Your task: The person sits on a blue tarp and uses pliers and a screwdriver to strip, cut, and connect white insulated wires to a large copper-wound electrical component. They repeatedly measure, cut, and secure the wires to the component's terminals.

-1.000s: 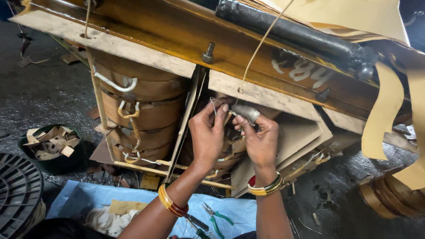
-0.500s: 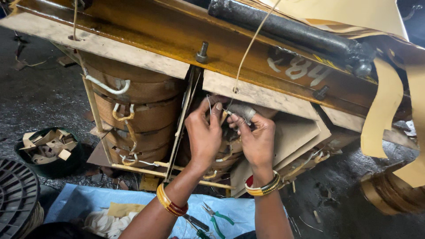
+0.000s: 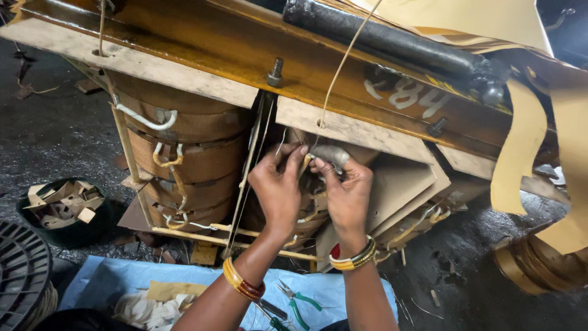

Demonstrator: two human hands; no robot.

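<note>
A transformer core lies on its side, with a yellow steel frame (image 3: 202, 43) over brown paper-wrapped coils (image 3: 184, 153). Both hands work at the middle coil, just under a wooden board (image 3: 361, 132). My left hand (image 3: 278, 184) pinches a thin lead or tape end at the coil's top. My right hand (image 3: 346, 187) grips a grey sleeved lead (image 3: 331, 154) next to it. Their fingertips nearly touch. A pale cord (image 3: 343, 61) runs up from the board over the frame. Bangles circle both wrists.
A dark bowl of cardboard scraps (image 3: 64, 208) sits at the left, beside a black spool (image 3: 21, 276). Green-handled pliers (image 3: 297, 303) lie on a blue sheet (image 3: 122, 279) below my arms. Brown paper strips (image 3: 517, 153) hang at the right. Pressboard sheets (image 3: 404, 190) lean beside the coil.
The view has drifted slightly; both hands stay at the same coil top, fingers shifting a little around the grey lead.
</note>
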